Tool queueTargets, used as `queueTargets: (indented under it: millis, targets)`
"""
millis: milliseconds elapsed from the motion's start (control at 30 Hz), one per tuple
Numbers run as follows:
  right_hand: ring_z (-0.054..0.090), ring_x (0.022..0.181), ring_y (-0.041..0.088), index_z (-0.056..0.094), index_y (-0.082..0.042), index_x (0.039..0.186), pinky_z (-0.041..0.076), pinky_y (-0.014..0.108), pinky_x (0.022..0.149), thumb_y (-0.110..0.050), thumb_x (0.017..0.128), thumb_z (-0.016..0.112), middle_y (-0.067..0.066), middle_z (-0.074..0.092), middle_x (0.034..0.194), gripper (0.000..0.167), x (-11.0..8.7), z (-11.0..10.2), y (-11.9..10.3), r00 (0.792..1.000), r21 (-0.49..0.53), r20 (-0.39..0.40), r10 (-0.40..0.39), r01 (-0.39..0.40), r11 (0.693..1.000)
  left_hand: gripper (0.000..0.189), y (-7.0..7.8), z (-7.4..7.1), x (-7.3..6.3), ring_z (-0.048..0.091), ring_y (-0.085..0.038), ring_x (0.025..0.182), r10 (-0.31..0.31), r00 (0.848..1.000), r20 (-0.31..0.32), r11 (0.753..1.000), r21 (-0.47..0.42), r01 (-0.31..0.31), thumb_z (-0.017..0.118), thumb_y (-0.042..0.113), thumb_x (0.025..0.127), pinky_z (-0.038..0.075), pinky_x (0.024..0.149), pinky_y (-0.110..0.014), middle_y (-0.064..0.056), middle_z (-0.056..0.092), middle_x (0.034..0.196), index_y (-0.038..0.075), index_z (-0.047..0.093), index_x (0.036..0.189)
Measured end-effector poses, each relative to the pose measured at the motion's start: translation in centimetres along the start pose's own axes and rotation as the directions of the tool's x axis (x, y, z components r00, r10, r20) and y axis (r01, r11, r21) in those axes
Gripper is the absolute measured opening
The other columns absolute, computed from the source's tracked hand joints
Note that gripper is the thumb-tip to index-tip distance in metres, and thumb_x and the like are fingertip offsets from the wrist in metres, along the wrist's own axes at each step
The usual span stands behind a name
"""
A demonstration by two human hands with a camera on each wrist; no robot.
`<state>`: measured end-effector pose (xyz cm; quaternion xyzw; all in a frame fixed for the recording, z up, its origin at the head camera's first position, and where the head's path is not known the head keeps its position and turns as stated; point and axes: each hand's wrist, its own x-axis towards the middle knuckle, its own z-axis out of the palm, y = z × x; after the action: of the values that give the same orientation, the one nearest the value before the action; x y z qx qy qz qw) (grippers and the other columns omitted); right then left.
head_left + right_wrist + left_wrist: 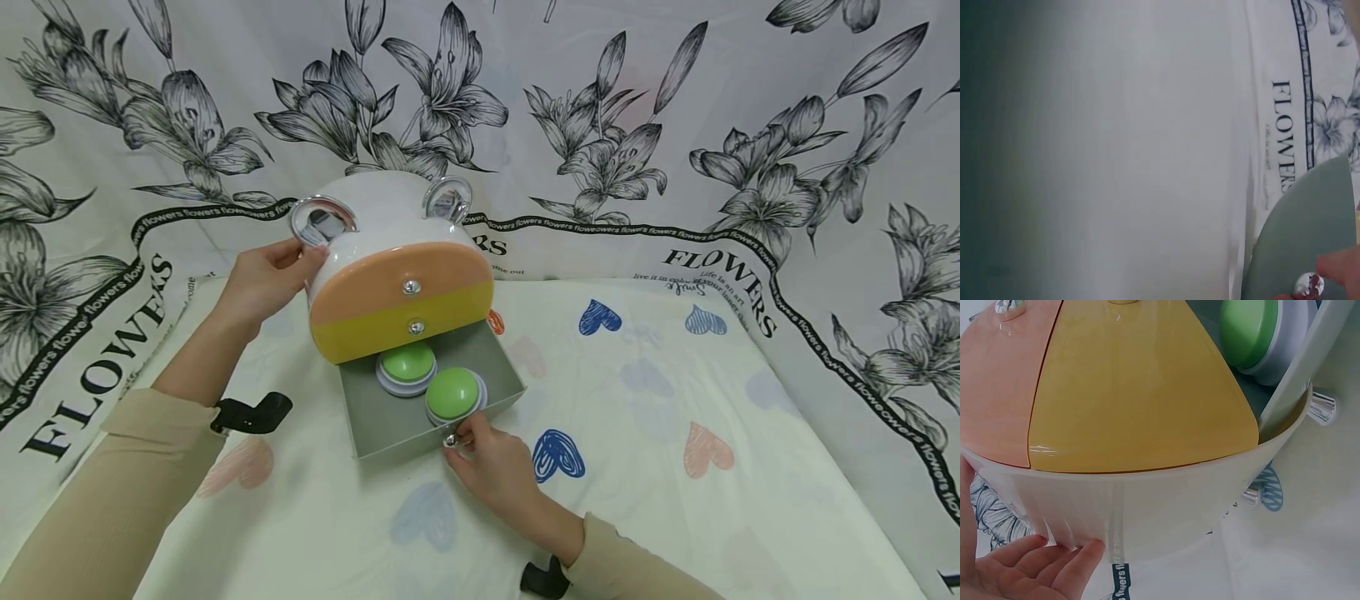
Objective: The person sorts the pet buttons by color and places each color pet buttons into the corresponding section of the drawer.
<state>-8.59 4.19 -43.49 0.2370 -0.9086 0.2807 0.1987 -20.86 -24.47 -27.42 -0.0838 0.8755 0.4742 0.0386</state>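
Note:
A white, rounded drawer box (pixel 390 212) with two silver ring-shaped ears leans back on the bedding. Its front has an orange drawer (pixel 360 287) and a yellow drawer (pixel 375 332), with a grey-green drawer (pixel 390 442) pulled out below. Two green-topped, white-based round objects (pixel 452 393) lie inside that drawer. My left hand (pixel 262 279) holds the box's side beneath the left ear; in the left wrist view its fingertips (pixel 1094 550) touch the white side wall. My right hand (pixel 498 467) pinches the silver knob (pixel 450 440) on the grey-green drawer's front.
Heart-printed bedding (pixel 637 500) spreads beneath the box. Flower-printed white fabric (pixel 600 192) rises behind it and along both sides. Black straps (pixel 255 414) hang at both wrists.

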Motion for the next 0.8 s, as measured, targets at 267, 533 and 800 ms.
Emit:
queueTargets:
  millis: [267,533,800]
  targets:
    - [0.059,0.058,0.004,0.051,-0.013,0.090,0.041,0.014,0.045,-0.021,0.074,0.076,-0.006,0.065,0.074,0.031,0.9,0.5,-0.6,0.997,-0.024,-0.019,0.074,-0.074,0.997,0.092,0.0,0.0,0.0,0.023,-0.034,0.137,0.005,1.000,0.003,1.000,0.000,-0.005,0.047,0.068,0.080,0.025,0.105,-0.060,-0.014,0.028,0.149,0.013,0.018,0.148]
    - [0.052,0.051,0.003,0.052,-0.013,0.088,0.032,0.013,0.041,-0.020,0.077,0.072,-0.005,0.065,0.072,0.024,2.1,0.9,-0.9,0.994,-0.016,-0.006,0.107,-0.107,0.994,0.092,0.0,0.1,0.1,0.023,-0.034,0.137,-0.005,1.000,0.003,1.000,0.001,0.005,0.047,0.068,0.080,0.026,0.104,-0.060,-0.014,0.029,0.149,0.014,0.018,0.148]
    - [0.055,0.051,0.006,0.054,-0.013,0.086,0.035,0.016,0.041,-0.019,0.077,0.072,-0.005,0.065,0.071,0.021,3.6,1.3,-0.8,0.991,-0.012,-0.004,0.131,-0.131,0.991,0.091,0.0,0.0,0.1,0.023,-0.034,0.137,-0.009,1.000,0.009,1.000,-0.009,0.009,0.047,0.067,0.081,0.025,0.105,-0.060,-0.014,0.029,0.149,0.013,0.017,0.148]
